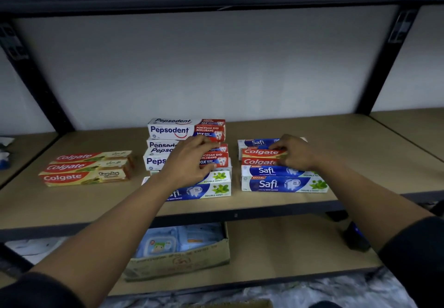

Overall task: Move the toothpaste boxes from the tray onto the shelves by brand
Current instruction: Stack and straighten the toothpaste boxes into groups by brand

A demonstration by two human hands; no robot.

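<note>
On the tan wooden shelf (96, 202), both arms reach forward side by side, with dark sleeves (418, 259) ending near the elbows. The left hand (192, 160) lies palm down on the front white and red Pepsodent box (156, 161) in the middle stack. Its fingers curl over the box and grip it. The right hand (294, 151) bends its fingers round the end of the top red Colgate box (262, 152), which sits on blue and white Safi boxes (283, 184). Three red and cream Colgate boxes (86, 167) lie flat at the left, well apart from both hands.
</note>
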